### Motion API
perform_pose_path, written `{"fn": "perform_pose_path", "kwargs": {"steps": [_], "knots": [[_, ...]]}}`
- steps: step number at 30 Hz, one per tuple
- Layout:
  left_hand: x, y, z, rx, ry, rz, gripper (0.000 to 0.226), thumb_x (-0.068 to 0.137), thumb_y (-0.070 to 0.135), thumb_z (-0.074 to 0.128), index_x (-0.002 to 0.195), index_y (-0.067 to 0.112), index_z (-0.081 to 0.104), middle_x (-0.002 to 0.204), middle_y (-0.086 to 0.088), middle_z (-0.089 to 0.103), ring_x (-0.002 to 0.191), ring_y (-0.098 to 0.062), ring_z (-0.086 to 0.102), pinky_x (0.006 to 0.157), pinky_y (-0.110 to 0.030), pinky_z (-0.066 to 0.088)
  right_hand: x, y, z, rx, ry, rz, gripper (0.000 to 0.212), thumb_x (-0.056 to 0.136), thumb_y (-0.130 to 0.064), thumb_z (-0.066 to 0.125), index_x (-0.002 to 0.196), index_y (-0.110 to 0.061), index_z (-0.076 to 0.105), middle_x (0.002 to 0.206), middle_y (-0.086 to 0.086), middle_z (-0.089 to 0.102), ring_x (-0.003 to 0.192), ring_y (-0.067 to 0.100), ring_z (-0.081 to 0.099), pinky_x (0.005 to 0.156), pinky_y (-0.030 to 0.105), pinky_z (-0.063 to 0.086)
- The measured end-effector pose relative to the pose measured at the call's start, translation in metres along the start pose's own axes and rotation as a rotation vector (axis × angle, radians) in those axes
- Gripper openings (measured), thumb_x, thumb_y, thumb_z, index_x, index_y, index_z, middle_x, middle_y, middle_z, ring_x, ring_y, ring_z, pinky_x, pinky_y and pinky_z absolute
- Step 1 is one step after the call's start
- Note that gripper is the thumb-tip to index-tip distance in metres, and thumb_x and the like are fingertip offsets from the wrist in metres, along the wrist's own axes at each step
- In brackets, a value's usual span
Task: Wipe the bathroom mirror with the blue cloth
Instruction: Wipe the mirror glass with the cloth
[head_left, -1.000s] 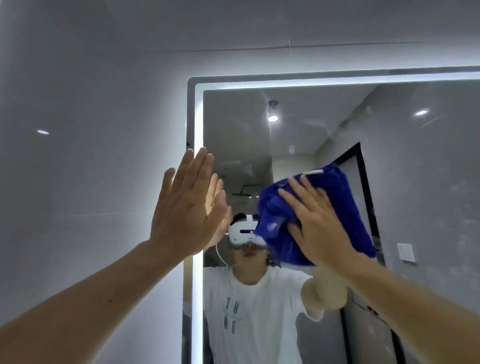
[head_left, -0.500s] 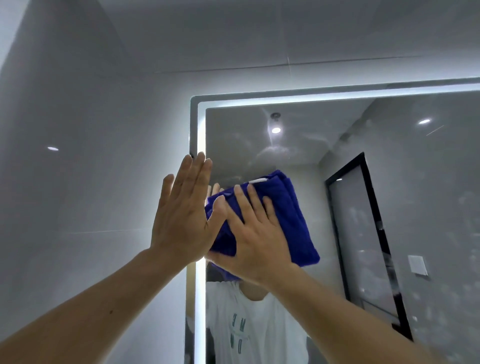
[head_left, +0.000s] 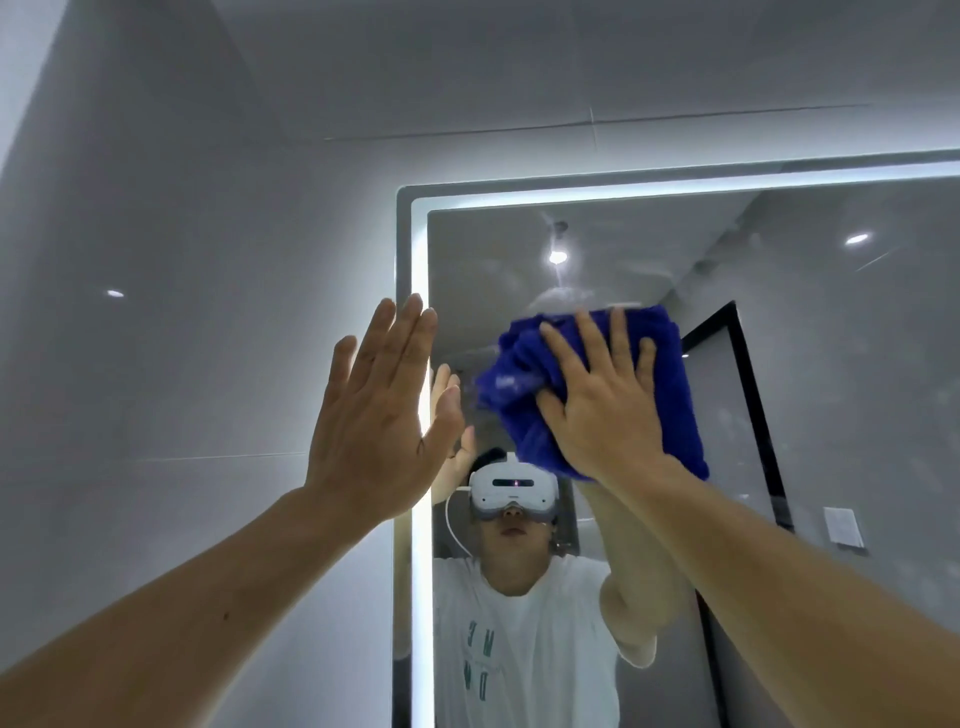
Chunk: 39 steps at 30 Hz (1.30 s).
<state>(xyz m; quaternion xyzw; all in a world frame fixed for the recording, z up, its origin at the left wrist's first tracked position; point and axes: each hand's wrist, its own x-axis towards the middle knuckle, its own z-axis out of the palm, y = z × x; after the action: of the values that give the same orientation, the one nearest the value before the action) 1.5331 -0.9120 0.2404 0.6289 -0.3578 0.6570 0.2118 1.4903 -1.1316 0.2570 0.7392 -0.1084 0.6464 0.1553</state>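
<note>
A lit-edged bathroom mirror (head_left: 831, 389) fills the right half of the head view. My right hand (head_left: 597, 405) presses a bunched blue cloth (head_left: 670, 395) flat against the glass near the upper left part of the mirror, fingers spread and straight. My left hand (head_left: 374, 415) is flat with straight fingers against the mirror's left lit edge (head_left: 421, 260). The cloth sticks out above, left and right of my right hand.
Grey tiled wall (head_left: 182, 312) lies left of and above the mirror. The glass reflects a person in a white shirt and headset, a black door frame, a wall switch and ceiling lights. Faint smears show on the right part of the glass.
My right hand has slid the cloth to the right, away from my left hand, after a sweep to the left. My left hand has stayed on the mirror's left edge.
</note>
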Motion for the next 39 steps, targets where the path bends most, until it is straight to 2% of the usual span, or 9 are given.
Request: {"fn": "perform_pose_path", "kwargs": {"steps": [3,6,11,14,19,23,31,35,39], "knots": [[0.000,-0.007,-0.003,0.007,0.012,-0.012,0.065,0.097,0.046,0.028,0.155,0.017,0.023,0.162,0.002,0.012,0.150,-0.012,0.001,0.119,-0.032,-0.007,0.041,-0.032,0.002,0.006,-0.004,0.217,0.062,0.099,-0.052,0.022,0.153,-0.025,0.010,0.160,0.015,0.007,0.145,0.044,-0.005,0.114,0.062,-0.002],[-0.003,-0.012,-0.002,0.009,0.008,-0.020,0.066,0.096,0.049,0.024,0.155,0.017,0.024,0.162,0.002,0.013,0.150,-0.013,0.003,0.119,-0.032,-0.008,0.045,-0.049,0.002,0.016,0.016,0.266,0.076,0.093,-0.066,0.017,0.153,-0.019,0.008,0.159,0.020,0.005,0.143,0.048,-0.005,0.113,0.064,0.000],[-0.009,-0.011,0.002,0.012,-0.003,-0.002,0.066,0.097,0.049,0.025,0.153,0.015,0.029,0.161,0.000,0.018,0.150,-0.015,0.006,0.118,-0.028,-0.011,0.014,-0.028,0.001,0.001,-0.010,-0.176,0.091,0.075,-0.091,0.017,0.151,-0.042,0.005,0.160,0.009,-0.015,0.143,0.043,-0.017,0.111,0.067,-0.006],[-0.009,-0.007,0.004,0.010,-0.006,-0.011,0.063,0.098,0.046,0.031,0.154,0.015,0.028,0.161,0.001,0.016,0.149,-0.014,0.004,0.118,-0.028,-0.012,0.002,-0.015,0.000,-0.067,-0.077,-0.359,0.107,0.061,-0.098,0.024,0.150,-0.043,0.005,0.158,0.005,-0.022,0.142,0.041,-0.022,0.110,0.068,-0.003],[-0.012,0.002,0.008,-0.001,-0.025,0.001,0.065,0.098,0.046,0.033,0.155,0.016,0.024,0.162,0.002,0.014,0.150,-0.013,0.003,0.119,-0.031,-0.009,-0.025,-0.005,0.001,0.046,-0.030,-0.471,0.064,0.088,-0.074,0.035,0.142,-0.041,0.036,0.161,0.000,0.008,0.147,0.034,-0.004,0.115,0.061,0.001],[-0.014,0.005,0.008,-0.012,-0.035,0.010,0.065,0.097,0.047,0.028,0.155,0.016,0.023,0.162,0.003,0.011,0.151,-0.012,0.001,0.120,-0.030,-0.009,-0.041,0.009,0.004,0.028,-0.024,-0.517,0.054,0.094,-0.068,0.031,0.143,-0.044,0.035,0.161,-0.004,0.010,0.148,0.031,-0.003,0.116,0.059,0.002],[-0.021,-0.005,0.010,0.014,-0.048,0.007,0.066,0.098,0.052,0.021,0.154,0.017,0.025,0.162,0.001,0.016,0.150,-0.015,0.005,0.120,-0.037,-0.003,-0.036,-0.002,0.000,0.097,0.022,-0.316,0.086,0.080,-0.081,0.037,0.151,-0.035,0.020,0.162,0.003,0.005,0.148,0.031,0.001,0.117,0.057,0.007],[-0.022,-0.007,0.011,0.008,-0.053,-0.009,0.069,0.097,0.053,0.018,0.155,0.016,0.022,0.162,0.002,0.013,0.150,-0.013,0.002,0.120,-0.035,-0.005,-0.034,-0.006,-0.002,0.166,-0.037,-0.221,0.076,0.084,-0.082,0.018,0.150,-0.044,0.009,0.161,-0.004,-0.004,0.148,0.022,-0.012,0.118,0.048,-0.007],[-0.025,-0.003,0.012,0.007,-0.055,0.028,0.066,0.097,0.048,0.025,0.154,0.015,0.026,0.161,0.001,0.016,0.150,-0.015,0.006,0.120,-0.038,-0.001,-0.034,-0.006,0.001,0.361,0.095,-0.038,0.060,0.097,-0.061,0.012,0.150,-0.034,0.022,0.161,-0.001,0.014,0.148,0.015,-0.001,0.119,0.034,-0.005]]}}
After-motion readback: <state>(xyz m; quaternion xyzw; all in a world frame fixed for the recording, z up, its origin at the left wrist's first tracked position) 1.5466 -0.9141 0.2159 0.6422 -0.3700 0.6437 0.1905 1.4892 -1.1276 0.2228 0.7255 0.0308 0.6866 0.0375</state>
